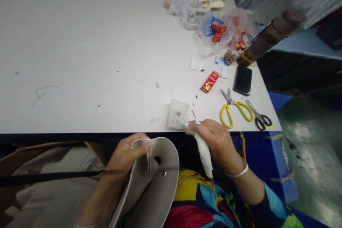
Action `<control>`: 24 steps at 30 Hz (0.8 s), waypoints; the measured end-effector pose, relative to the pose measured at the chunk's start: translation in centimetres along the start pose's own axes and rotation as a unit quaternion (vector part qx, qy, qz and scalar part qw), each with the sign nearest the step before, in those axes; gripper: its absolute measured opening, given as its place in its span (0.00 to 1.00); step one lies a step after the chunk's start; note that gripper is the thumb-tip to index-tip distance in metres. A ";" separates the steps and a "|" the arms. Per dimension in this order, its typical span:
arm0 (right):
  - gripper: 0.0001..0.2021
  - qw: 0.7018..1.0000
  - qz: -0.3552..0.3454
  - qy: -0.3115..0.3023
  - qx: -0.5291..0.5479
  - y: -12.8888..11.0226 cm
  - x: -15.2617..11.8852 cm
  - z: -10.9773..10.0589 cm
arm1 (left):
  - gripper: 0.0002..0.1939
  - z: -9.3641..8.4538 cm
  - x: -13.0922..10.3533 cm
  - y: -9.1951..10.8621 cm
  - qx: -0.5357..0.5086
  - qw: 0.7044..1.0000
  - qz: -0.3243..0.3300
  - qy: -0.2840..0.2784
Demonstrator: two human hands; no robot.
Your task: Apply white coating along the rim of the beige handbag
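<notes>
My left hand (133,153) pinches the upper edge of a beige leather-like piece (165,199) below the table's front edge. The piece is curved into an open, bag-like shape, with a dark hole and a small gold-coloured metal fitting on its inner side. My right hand (213,139) grips a slim tool wrapped in white (203,155), with a thin metal tip pointing up over the table and a thin rod at its lower end. Just left of that tip lies a whitish block (176,114), with crumpled film and a dark spot on top. The two hands are apart.
Right of the block lie a red box (210,82), yellow-handled scissors (235,108), black-handled snips (259,115) and a phone (243,80). Behind them stand a dark bottle (269,37) and plastic bags (219,32). A carton (93,149) with beige pieces is at left.
</notes>
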State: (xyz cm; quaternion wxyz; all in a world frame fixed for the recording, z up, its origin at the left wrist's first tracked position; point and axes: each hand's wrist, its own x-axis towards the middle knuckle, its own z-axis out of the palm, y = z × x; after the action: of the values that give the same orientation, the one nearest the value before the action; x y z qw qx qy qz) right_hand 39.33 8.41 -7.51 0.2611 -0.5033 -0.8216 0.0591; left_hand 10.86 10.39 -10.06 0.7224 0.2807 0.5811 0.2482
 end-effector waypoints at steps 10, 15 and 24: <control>0.08 0.928 0.202 0.134 0.283 5.0 1.1 4.4 | 0.23 -0.8 0.8 -0.9 -0.001 0.999 0.035 -0.023; 0.08 0.915 0.248 0.103 0.300 5.5 2.0 5.4 | 0.24 -0.2 0.2 -0.1 -0.003 0.999 0.036 -0.013; 0.06 0.939 0.177 0.136 0.263 6.5 1.7 6.1 | 0.23 -0.1 0.2 -0.4 -0.001 0.999 0.039 -0.013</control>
State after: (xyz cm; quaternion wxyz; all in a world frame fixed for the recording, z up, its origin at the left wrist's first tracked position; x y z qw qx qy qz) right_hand 40.95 14.00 -14.42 0.4788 -0.5570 -0.6312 0.2492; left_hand 10.84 10.24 -10.42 0.7202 0.3056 0.5599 0.2728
